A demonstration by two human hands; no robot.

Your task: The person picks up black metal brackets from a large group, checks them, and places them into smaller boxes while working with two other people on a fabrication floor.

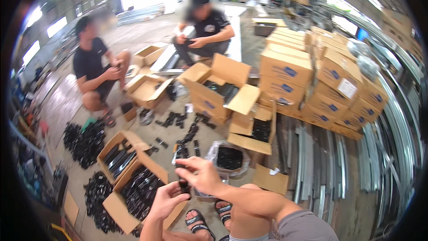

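Note:
My left hand (167, 200) pinches a small black part (184, 185), glossy and short, in front of my knees. Just above it, my right hand (201, 176) has its fingers closed near the top of the same part; a dark bit shows at the fingertips, too small to name. Left of my hands stands an open carton (119, 209) full of black parts (139, 188). Ahead of the right hand lies a row of black pieces (189, 135) on the floor. A container lined with clear plastic (244, 164) holds small black pieces to the right.
Two people (96, 62) (207, 31) squat across from me, handling small things. Open cartons (207, 107) stand between us. Heaps of black parts (84, 140) lie at the left. Stacked closed cartons (285, 69) and long metal profiles (307, 169) fill the right side.

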